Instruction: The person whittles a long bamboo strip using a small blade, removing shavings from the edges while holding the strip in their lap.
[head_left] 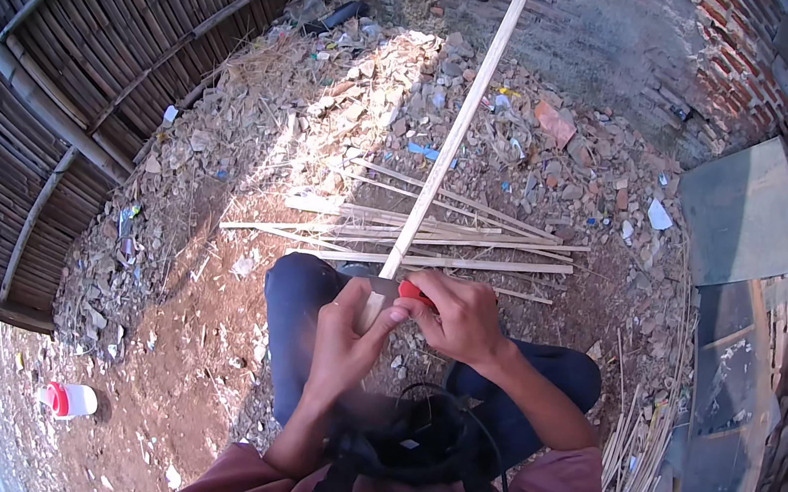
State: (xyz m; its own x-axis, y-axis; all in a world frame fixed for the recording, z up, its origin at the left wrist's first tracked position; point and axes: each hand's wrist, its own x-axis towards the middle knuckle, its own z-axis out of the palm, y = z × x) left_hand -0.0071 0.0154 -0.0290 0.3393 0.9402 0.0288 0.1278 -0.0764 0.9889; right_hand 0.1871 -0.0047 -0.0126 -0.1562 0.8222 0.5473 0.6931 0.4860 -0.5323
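Observation:
A long, pale strip of wood or bamboo [462,120] slants up and away from my lap toward the far wall. My left hand [337,339] grips its near end, with the thumb along one side. My right hand [460,318] is closed around a red handle [415,294], mostly covered by the fingers. From that handle a flat grey blade [380,285] lies across the strip, so it looks like a knife. Both hands are close together above my bent legs, and the right fingers come near the left thumb.
Several cut strips [472,261] lie crossed on the ground past my knees. Rubble [364,101] heaps up toward a brick wall [587,21]. A bamboo wall [144,20] stands left, grey panels [747,210] lean right. A white container with a red band [80,402] lies lower left.

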